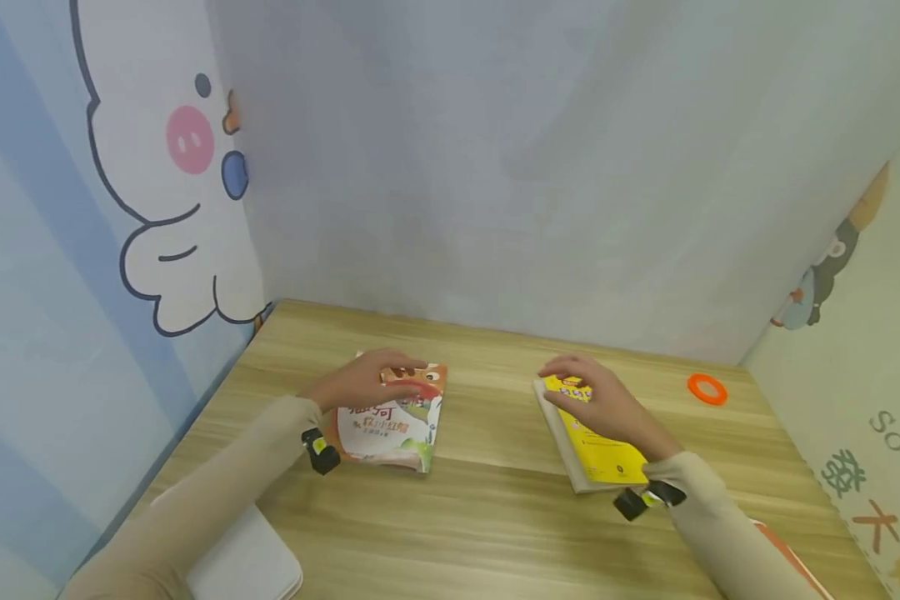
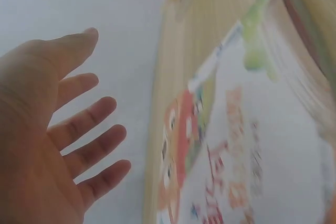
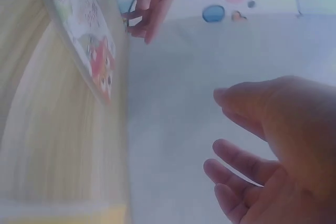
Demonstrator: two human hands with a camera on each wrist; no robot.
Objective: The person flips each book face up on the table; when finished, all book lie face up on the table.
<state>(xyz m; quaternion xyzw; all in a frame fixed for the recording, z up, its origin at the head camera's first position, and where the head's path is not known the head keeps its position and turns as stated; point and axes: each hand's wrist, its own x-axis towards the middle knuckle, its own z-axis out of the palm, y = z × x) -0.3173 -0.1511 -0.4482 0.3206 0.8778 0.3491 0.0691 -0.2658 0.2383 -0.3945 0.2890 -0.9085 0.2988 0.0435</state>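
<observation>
My left hand [image 1: 371, 381] hovers above a picture book [image 1: 382, 442] with a white cover, a red-and-orange drawing and Chinese lettering. In the left wrist view the hand [image 2: 63, 114] has its fingers spread, holding nothing, and the book [image 2: 278, 124] lies apart from it. Over a yellow-covered book [image 1: 603, 450] with a pale spine is my right hand [image 1: 600, 400]. The right wrist view shows that hand [image 3: 278, 150] with loosely bent fingers and nothing between them. Only a blurred edge of the yellow book [image 3: 68, 216] shows there.
An orange ring [image 1: 707, 389] lies at the table's back right. A white flat object [image 1: 247, 558] sits at the front left, partly under the left forearm. A red-edged item [image 1: 787, 550] shows at the front right. Printed curtains [image 1: 532, 167] stand behind the wooden table [image 1: 487, 517].
</observation>
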